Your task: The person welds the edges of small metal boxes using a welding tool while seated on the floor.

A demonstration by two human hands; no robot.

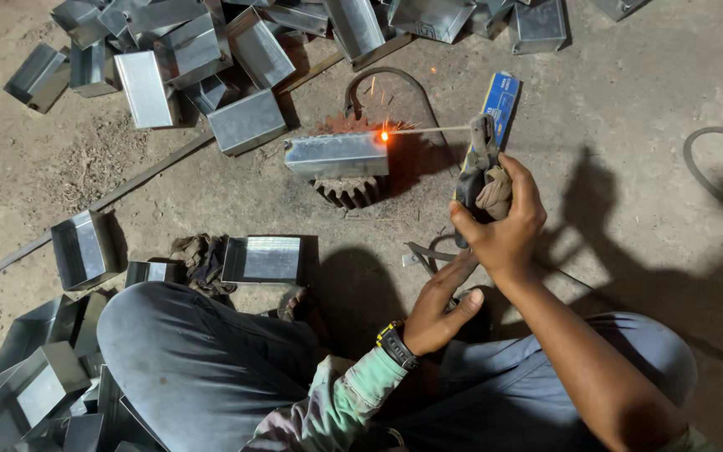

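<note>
My right hand (504,219) grips a welding electrode holder (479,163) wrapped in cloth. Its thin rod (428,130) reaches left to a glowing orange spark (385,135) on the right end of a shiny metal box (336,156). That box rests on a large rusty gear (351,189) on the ground. My left hand (441,305) hangs loosely below the right wrist, fingers apart, holding nothing, with a black watch on its wrist. I am squatting, my knees in grey trousers at the bottom.
Several finished metal boxes lie heaped along the top (211,50) and at the lower left (43,368). One open box (263,259) and a rag (198,255) sit near my knee. A blue electrode packet (502,100), a long steel bar (85,209) and a cable (717,167) lie on the dirt.
</note>
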